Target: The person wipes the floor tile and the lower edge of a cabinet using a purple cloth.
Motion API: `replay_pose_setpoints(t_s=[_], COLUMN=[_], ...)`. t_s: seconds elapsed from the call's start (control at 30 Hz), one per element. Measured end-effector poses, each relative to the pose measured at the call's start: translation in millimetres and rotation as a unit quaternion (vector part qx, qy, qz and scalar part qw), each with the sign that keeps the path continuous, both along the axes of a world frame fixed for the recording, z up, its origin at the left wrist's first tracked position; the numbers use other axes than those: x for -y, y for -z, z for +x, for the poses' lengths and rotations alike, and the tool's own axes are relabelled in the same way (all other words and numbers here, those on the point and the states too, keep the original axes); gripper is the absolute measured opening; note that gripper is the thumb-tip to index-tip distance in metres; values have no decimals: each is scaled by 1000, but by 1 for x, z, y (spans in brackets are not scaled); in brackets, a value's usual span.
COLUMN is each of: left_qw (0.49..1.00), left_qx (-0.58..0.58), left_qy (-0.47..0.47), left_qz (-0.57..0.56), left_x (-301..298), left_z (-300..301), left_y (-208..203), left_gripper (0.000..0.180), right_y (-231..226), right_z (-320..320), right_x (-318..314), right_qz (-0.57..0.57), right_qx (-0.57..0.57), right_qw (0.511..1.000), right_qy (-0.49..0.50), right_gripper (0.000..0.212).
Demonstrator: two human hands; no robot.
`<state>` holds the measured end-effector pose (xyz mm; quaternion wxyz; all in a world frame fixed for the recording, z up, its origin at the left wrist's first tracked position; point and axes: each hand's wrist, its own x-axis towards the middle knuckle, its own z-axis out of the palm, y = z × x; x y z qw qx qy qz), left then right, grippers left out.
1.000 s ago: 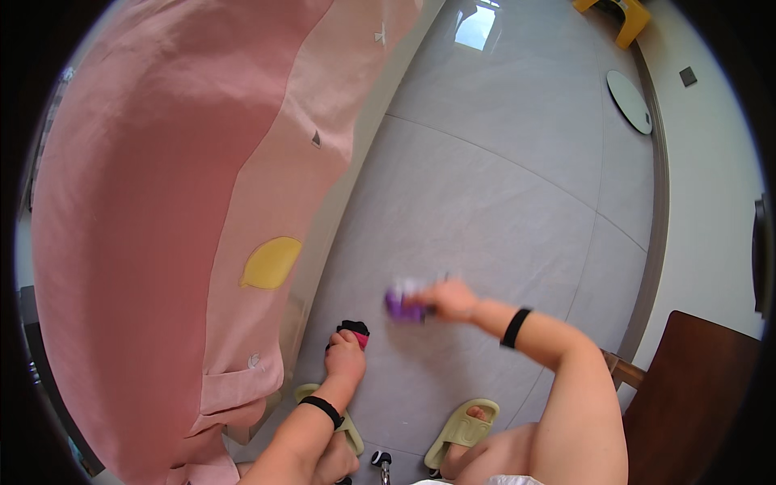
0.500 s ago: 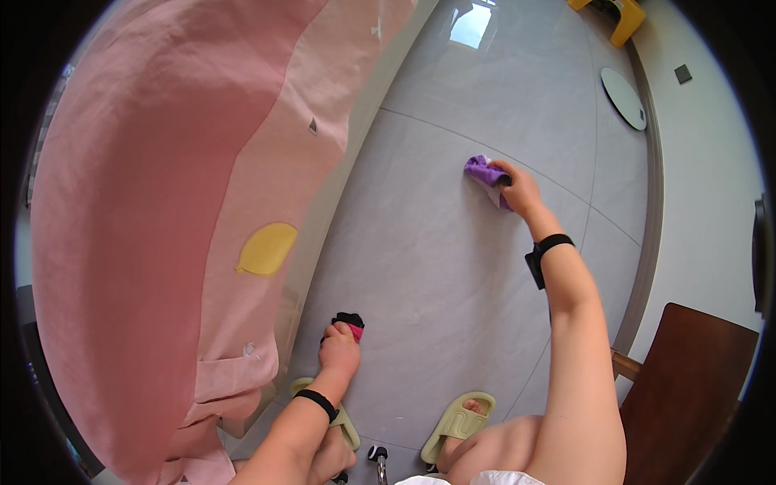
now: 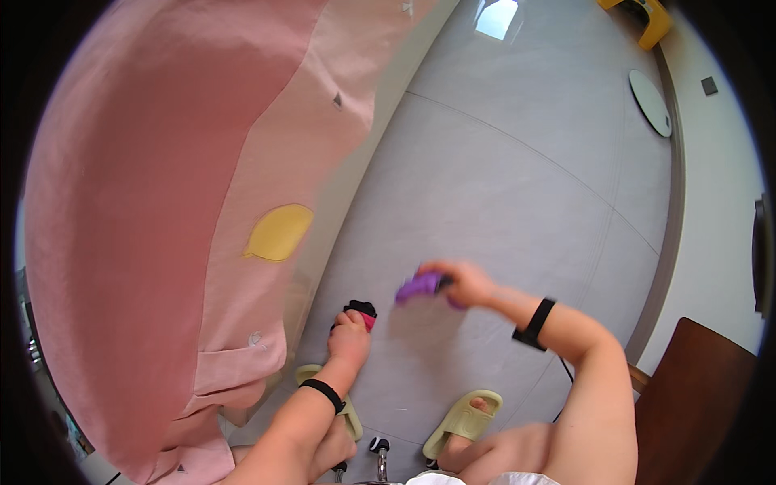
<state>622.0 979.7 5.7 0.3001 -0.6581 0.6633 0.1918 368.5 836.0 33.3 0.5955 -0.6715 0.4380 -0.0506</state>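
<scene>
My left hand (image 3: 348,339) is closed around a small black and pink cloth bundle (image 3: 360,309), down by the pale bed base. In my right hand (image 3: 469,284) is a purple cloth bundle (image 3: 418,286) with a dark part near the fingers, smeared by motion. It hangs over the grey tiled floor, a short way right of the left hand. The kind of each cloth piece cannot be made out. Both wrists carry black bands.
A bed with pink bedding (image 3: 178,162) fills the left side. My feet wear light green slippers (image 3: 465,420), with a chair caster (image 3: 379,444) between them. At the right stand a brown wooden chair (image 3: 695,396) and a wall; a round white scale (image 3: 649,103) and yellow stool (image 3: 647,20) lie beyond.
My right hand has come nearer and to the left with the purple cloth, toward the left hand. The left hand keeps its hold and has shifted slightly. The whole view has turned a little.
</scene>
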Motion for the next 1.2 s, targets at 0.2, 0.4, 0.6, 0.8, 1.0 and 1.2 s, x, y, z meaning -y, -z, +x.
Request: replay_pose_setpoints(t_s=[0.2,0.4,0.6,0.8,1.0,1.2], left_qw=[998,999,998,996,997,999], left_qx=[-9,-16,-36,-40,-31,-20], left_qy=[68,-1,-6,-17,-24,29], left_qz=[-10,-41,-53,-80,-70,-36], left_x=[7,-1,-2,-6,-7,0], left_z=[-9,-2,-1,4,3,5], left_y=[-12,2,2,11,11,-5], left_gripper=[47,58,57,48,50,55], right_y=[5,20,38,25,3,-42], right_z=[22,85,124,134,70,-26], right_x=[176,194,131,13,21,74], right_qz=[-270,-308,-374,-336,-192,-22], right_qx=[-10,-256,-208,17,-64,-55], right_qw=[936,888,903,913,927,998], right_qy=[225,226,43,-229,-316,37], right_gripper=[38,41,39,30,45,51])
